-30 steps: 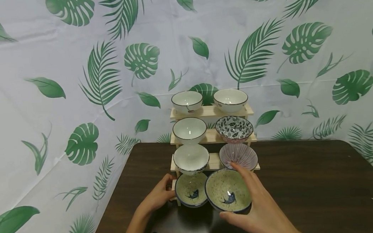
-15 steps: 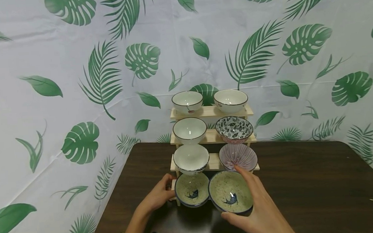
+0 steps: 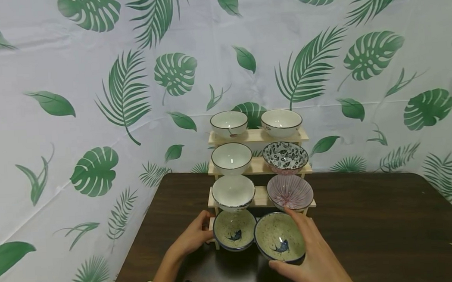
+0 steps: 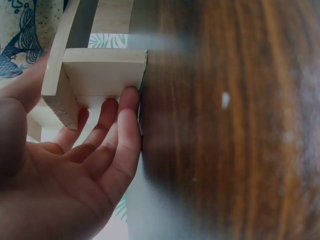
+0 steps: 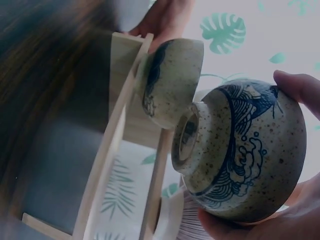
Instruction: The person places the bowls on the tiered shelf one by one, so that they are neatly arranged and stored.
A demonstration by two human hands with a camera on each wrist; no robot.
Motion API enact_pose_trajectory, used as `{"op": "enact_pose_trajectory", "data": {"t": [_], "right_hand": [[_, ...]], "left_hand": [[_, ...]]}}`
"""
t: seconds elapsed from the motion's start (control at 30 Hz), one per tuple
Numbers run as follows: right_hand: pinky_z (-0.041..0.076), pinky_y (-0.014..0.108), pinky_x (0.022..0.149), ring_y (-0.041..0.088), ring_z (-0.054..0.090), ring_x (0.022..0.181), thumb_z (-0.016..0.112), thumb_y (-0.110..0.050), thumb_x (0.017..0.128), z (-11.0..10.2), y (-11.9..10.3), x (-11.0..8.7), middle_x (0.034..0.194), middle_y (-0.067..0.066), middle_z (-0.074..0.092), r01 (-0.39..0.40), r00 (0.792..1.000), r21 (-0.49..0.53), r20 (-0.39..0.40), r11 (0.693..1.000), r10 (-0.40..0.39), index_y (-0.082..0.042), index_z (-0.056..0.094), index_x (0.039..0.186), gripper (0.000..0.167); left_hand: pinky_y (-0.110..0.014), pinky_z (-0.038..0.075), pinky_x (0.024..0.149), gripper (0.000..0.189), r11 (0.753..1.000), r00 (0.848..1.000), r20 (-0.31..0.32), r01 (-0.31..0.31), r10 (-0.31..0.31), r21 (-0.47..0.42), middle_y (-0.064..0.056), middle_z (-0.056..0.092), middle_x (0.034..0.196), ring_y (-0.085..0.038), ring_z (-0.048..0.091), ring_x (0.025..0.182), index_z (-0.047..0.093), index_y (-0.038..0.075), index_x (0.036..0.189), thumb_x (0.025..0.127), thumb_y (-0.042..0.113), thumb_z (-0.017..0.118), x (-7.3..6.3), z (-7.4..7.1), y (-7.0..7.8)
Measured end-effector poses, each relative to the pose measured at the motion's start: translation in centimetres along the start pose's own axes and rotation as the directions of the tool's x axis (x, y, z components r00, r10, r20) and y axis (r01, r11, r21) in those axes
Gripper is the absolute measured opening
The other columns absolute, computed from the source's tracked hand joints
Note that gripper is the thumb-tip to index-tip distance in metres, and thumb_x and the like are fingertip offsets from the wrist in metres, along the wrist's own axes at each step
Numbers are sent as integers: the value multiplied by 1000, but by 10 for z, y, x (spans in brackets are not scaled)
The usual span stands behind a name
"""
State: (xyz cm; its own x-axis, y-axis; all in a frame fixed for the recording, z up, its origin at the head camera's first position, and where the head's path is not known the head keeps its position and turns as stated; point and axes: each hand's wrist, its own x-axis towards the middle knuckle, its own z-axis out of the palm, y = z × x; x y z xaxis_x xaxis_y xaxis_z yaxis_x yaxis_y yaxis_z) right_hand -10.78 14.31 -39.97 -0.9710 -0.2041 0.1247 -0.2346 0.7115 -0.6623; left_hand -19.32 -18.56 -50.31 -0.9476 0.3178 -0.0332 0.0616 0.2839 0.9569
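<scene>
My right hand (image 3: 314,247) holds a speckled green-beige bowl (image 3: 276,233) between thumb and fingers, at its rim and side. It has a blue rim and a blue fish inside. In the right wrist view this bowl (image 5: 255,155) shows its foot and blue wave pattern, tilted above the front of the stepped wooden rack (image 5: 117,117). A matching bowl (image 3: 231,227) sits on the lowest step at left, close beside the held one. My left hand (image 3: 194,234) grips the rack's lower left end, its fingers (image 4: 127,135) against the wooden side piece and the thumb on the other side.
Higher steps bear a purple striped bowl (image 3: 290,193), a black-and-white floral bowl (image 3: 284,154) and several white bowls, among them a speckle-rimmed one (image 3: 233,192). The rack stands on a dark wooden table (image 3: 382,217) before a leaf-print cloth (image 3: 212,38).
The held bowl has shifted slightly right and toward the front, from overlapping the matching bowl to beside it. My left hand stays on the rack.
</scene>
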Motion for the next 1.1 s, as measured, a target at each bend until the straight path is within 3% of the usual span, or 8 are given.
{"op": "enact_pose_trajectory", "data": {"t": [0.4, 0.73, 1.1], "right_hand": [[53, 49, 82, 30, 58, 117, 87, -65, 70, 5, 9, 2, 140, 10, 51, 19, 1000, -46, -24, 999, -20, -29, 39, 154, 104], [53, 54, 89, 34, 58, 123, 86, -65, 71, 10, 17, 7, 146, 12, 48, 45, 998, -85, -50, 995, -50, -23, 50, 146, 93], [50, 61, 96, 39, 52, 134, 84, -69, 72, 11, 23, 12, 155, 13, 40, -19, 1000, -91, 8, 996, 20, -26, 53, 143, 89]], "left_hand": [[-32, 53, 66, 44, 999, 1000, -4, 16, -16, 28, -18, 60, 109, -15, 58, 75, 47, -4, 128, 95, 15, 69, 3, -1, -4], [-36, 54, 66, 46, 1000, 1000, -5, 11, -11, 13, -20, 59, 114, -16, 58, 77, 45, -6, 132, 96, 13, 68, 3, -1, -4], [-33, 53, 66, 44, 1000, 1000, -8, 17, -17, 8, -21, 57, 112, -16, 58, 79, 46, -6, 129, 96, 11, 68, 4, -1, -2]]}}
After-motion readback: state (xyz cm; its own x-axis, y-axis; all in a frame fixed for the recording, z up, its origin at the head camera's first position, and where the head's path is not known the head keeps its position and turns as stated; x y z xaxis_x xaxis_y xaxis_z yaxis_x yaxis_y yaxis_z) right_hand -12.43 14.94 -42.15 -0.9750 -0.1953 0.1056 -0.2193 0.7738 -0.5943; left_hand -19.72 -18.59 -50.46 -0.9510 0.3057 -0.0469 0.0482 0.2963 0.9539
